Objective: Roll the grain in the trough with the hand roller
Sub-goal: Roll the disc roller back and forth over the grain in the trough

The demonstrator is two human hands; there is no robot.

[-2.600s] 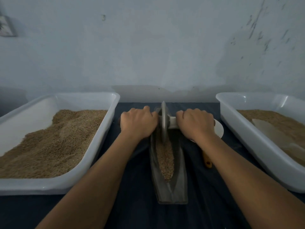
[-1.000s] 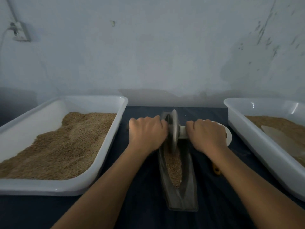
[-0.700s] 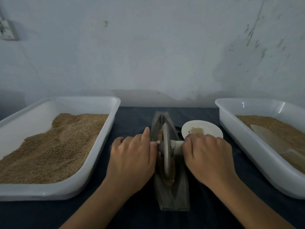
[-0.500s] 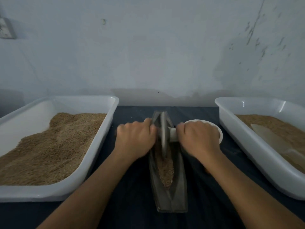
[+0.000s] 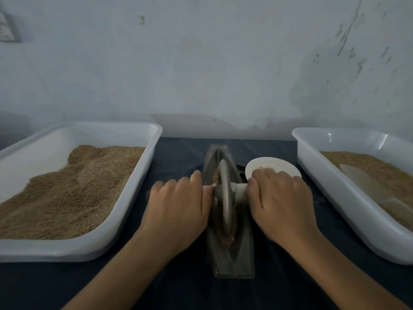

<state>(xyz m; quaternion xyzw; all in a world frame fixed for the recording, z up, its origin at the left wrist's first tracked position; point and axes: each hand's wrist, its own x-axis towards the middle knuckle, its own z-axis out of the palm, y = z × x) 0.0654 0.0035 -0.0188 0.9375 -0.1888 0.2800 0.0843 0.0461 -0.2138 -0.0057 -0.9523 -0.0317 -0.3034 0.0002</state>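
A narrow grey boat-shaped trough point(image 5: 232, 258) lies lengthways on the dark cloth in the middle. Brown grain point(image 5: 226, 238) lines its groove. The hand roller point(image 5: 224, 198), a pale disc on a cross axle, stands upright in the groove at about mid-length. My left hand point(image 5: 178, 209) grips the left end of the axle and hides it. My right hand point(image 5: 281, 204) grips the right end, where a short white stub shows beside the disc.
A white tub point(image 5: 89, 245) of brown grain stands at the left. Another white tub point(image 5: 348, 206) with grain and a pale scoop point(image 5: 366, 186) stands at the right. A small white dish point(image 5: 272, 166) sits just behind my right hand. The wall is close behind.
The roller went from the far end of the trough to the near part, back to the far end, and now sits toward me again at mid-length. Both hands kept their grip.
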